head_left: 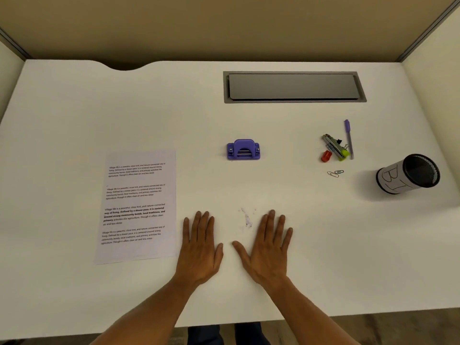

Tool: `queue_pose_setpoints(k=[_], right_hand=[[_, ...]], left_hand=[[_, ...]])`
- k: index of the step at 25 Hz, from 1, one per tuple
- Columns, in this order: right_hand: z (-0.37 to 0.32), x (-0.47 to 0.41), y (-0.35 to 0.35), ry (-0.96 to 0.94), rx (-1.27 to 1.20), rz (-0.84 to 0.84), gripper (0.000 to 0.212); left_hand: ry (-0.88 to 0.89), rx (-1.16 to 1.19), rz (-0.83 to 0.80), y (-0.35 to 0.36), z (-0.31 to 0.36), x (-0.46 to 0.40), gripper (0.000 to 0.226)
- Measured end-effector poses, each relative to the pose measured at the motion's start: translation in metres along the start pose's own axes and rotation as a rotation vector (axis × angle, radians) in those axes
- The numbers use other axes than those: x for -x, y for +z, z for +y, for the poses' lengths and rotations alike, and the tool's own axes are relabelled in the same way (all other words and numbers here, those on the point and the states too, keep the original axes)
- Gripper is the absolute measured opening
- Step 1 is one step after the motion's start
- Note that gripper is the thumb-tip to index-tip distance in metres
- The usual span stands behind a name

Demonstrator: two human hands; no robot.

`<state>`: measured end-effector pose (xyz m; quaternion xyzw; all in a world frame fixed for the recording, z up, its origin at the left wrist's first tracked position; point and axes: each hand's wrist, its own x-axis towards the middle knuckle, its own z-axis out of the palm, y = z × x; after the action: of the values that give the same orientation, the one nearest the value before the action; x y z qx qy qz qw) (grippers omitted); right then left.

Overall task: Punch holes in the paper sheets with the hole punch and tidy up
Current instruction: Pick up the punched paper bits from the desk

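A purple hole punch (243, 149) stands on the white desk (99, 108), a little beyond my hands. Printed paper sheets (136, 206) lie flat at the left, their right edge close to my left hand. My left hand (200, 247) and my right hand (266, 247) rest palm down on the desk, fingers spread, holding nothing. Between them lies a small scatter of paper punch bits (247, 219).
At the right lie a green-tipped stapler (336, 147), a purple pen (349, 139), a small red object (326, 156), binder clips and two paper clips (335, 173). A black mesh pen cup (408, 174) stands far right. A grey cable hatch (293, 87) sits at the back.
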<state>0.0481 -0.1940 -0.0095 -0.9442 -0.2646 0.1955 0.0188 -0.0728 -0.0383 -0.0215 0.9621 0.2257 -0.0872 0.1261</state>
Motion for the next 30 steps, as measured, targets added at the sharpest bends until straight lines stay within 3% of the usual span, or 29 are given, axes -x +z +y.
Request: queue_pose_setpoints(k=[8, 11, 13, 21, 30], right_hand=[[0.016, -0.018, -0.002, -0.390, 0.037, 0.058, 0.100], [0.045, -0.001, 0.008, -0.740, 0.132, 0.036, 0.091], [0.059, 0.002, 0.011, -0.864, 0.212, 0.019, 0.088], [0.035, -0.040, -0.021, -0.574, 0.202, 0.004, 0.089], [0.037, -0.080, -0.034, -0.449, 0.132, 0.019, 0.101]], left_hand=[[-0.003, 0.030, 0.065, 0.006, -0.002, -0.003, 0.077], [0.000, 0.033, 0.065, 0.006, -0.002, -0.003, 0.077], [-0.013, 0.025, 0.057, 0.005, -0.003, -0.003, 0.078], [-0.019, 0.024, 0.054, 0.006, -0.002, -0.003, 0.078], [-0.015, 0.012, 0.038, 0.007, -0.003, -0.004, 0.078]])
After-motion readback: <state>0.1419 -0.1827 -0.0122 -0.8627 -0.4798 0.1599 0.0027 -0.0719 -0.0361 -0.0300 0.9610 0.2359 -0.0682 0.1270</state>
